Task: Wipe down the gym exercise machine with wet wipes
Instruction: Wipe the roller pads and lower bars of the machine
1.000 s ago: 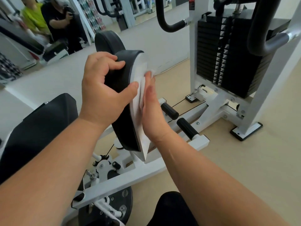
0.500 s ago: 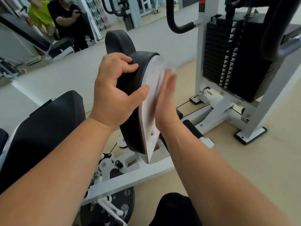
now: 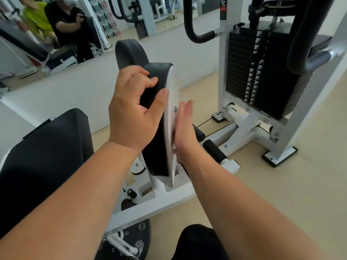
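A black arm pad [image 3: 155, 151] with a white back plate [image 3: 171, 102] stands upright in the middle of the head view, on the white machine frame [image 3: 150, 205]. My left hand [image 3: 133, 109] grips the pad's upper edge, thumb on the plate's rim. My right hand [image 3: 185, 130] lies flat against the white back plate, pressing a white wet wipe [image 3: 183, 99] whose edge shows just above the fingertips. Most of the wipe is hidden under the palm.
A second black pad [image 3: 129, 51] stands behind the first. A black seat pad [image 3: 45, 154] lies at left. The weight stack [image 3: 262, 72] in its white tower is at right, with black handles [image 3: 193, 32] above. Two foot pegs [image 3: 214, 151] jut out. A mirror [image 3: 56, 34] reflects people.
My right hand has slid down the back plate from near its top, and a bolt shows above the fingers now. The left hand keeps its grip.
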Tool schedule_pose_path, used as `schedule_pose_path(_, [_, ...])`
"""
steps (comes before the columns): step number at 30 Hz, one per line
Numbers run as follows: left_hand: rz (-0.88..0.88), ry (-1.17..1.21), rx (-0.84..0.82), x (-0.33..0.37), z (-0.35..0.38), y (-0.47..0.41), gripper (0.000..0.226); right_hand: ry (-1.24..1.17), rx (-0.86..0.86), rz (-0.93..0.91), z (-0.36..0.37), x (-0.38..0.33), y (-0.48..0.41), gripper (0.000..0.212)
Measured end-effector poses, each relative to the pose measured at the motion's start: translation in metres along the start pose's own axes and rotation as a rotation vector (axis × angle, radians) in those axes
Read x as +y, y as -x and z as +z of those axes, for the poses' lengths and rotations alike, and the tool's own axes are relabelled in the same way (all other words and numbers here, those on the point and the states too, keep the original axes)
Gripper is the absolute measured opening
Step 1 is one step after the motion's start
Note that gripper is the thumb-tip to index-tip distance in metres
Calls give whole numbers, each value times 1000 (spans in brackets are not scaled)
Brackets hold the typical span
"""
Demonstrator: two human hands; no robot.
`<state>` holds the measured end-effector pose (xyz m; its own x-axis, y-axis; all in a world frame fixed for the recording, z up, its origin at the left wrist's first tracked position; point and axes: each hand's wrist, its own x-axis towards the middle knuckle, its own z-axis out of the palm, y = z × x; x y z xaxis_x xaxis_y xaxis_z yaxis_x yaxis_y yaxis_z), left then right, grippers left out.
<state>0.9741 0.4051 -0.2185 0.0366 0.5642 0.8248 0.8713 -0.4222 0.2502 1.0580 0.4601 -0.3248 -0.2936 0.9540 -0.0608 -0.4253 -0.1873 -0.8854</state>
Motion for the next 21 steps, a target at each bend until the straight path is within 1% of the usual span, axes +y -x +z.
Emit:
schedule_pose_path(1, [-1,-4,7,1,1,0,26,0,12,-106,5,-15,-3,88])
schedule_pose_path(3, [-1,-16,19,2,3,1,27,93,-22,-193,14,-22,3,96])
schedule_pose_path(4, [-2,-19,21,2,3,2,27,203,-14,-205,13,-10,14,97])
schedule_pose_path(6, [-5,-18,22,1,3,2,27,426,-50,-242,5,20,58,93])
schedule_pose_path(7, [-4,-17,26,1,3,2,27,481,-98,-288,-3,37,80,89])
schedule_pose_path(8, [-1,-19,30,0,3,2,27,458,-115,-336,-9,48,96,87])
schedule_pose_path(9, [2,-21,33,0,3,2,27,391,-137,-334,-13,51,99,84])
schedule_pose_path(11, [2,-30,37,1,5,2,26,142,-113,-76,-11,37,85,69])
schedule_pose_path(12, [-3,-38,41,3,7,2,26,77,-107,42,-14,35,69,64])
schedule_pose_path(13, [-10,-47,46,4,8,1,27,66,-100,129,-13,25,57,62])
schedule_pose_path(14, [-16,-53,53,5,9,1,27,45,-66,189,-14,14,45,55])
schedule_pose_path(15, [-19,-55,59,6,10,1,27,40,-33,174,-15,3,37,54])
schedule_pose_path(18, [-27,-64,78,9,15,0,28,36,-29,31,-15,-5,25,71])
schedule_pose_path(19, [-30,-69,83,9,16,0,28,50,-41,-2,-14,-8,33,70])
schedule_pose_path(21, [-33,-79,91,10,17,-1,28,43,-118,12,-19,2,55,49])
